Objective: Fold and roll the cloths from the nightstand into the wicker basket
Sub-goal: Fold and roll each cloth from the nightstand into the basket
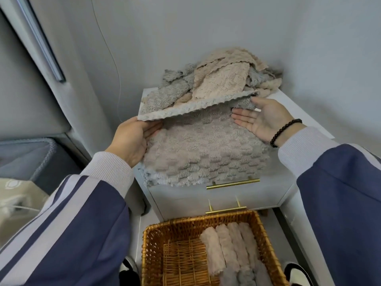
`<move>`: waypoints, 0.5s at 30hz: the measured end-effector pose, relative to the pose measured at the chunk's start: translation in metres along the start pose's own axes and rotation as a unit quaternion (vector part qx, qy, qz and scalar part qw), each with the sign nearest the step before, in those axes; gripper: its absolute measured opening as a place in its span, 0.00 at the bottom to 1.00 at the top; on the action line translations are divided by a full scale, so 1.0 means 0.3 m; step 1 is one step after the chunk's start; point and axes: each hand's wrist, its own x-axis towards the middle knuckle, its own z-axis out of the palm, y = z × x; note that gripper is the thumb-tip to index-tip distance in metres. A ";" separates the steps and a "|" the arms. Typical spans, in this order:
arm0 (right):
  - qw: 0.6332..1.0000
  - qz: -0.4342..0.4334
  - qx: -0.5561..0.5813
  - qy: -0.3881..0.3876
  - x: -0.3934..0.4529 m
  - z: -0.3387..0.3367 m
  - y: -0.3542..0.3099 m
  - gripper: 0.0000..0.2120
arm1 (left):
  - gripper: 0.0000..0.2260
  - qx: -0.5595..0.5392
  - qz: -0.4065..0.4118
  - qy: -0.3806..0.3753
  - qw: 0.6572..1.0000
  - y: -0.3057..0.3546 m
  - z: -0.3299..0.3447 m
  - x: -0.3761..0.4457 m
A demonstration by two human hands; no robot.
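Note:
A grey textured cloth [206, 149] lies on the front of the white nightstand [299, 108], its near edge hanging over the drawer. Its far edge is lifted and folded toward me. My left hand [132, 139] pinches the left corner of that raised edge. My right hand [266, 118] holds the right corner, palm up, fingers mostly straight under the fold. Behind it sits a pile of beige and grey cloths [222, 79]. Below, on the floor, the wicker basket [156, 244] holds several rolled cloths [231, 252] along its right side.
The nightstand has two drawers with brass handles [233, 183]. Grey walls close in behind and to the right. A grey upholstered bed edge [35, 159] lies to the left. My shoes [127, 271] stand beside the basket.

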 end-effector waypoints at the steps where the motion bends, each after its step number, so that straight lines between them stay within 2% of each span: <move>1: 1.000 -0.004 0.002 -0.001 0.018 0.002 0.003 0.25 | 0.14 -0.011 0.005 0.004 1.000 -0.002 0.004 0.018; 4: 1.000 -0.013 0.018 -0.011 0.057 0.002 0.005 0.24 | 0.13 -0.014 0.019 0.013 1.000 -0.002 0.014 0.062; 7: 0.999 -0.031 0.029 -0.017 0.089 -0.001 0.005 0.16 | 0.14 -0.001 0.032 0.022 0.999 0.001 0.024 0.101; 11: 0.994 -0.095 -0.049 -0.011 0.120 0.009 0.019 0.07 | 0.17 0.016 0.053 0.027 0.998 0.018 0.044 0.138; 15: 0.986 -0.138 -0.093 -0.014 0.150 0.018 0.026 0.06 | 0.17 0.027 0.079 0.020 0.996 0.031 0.047 0.156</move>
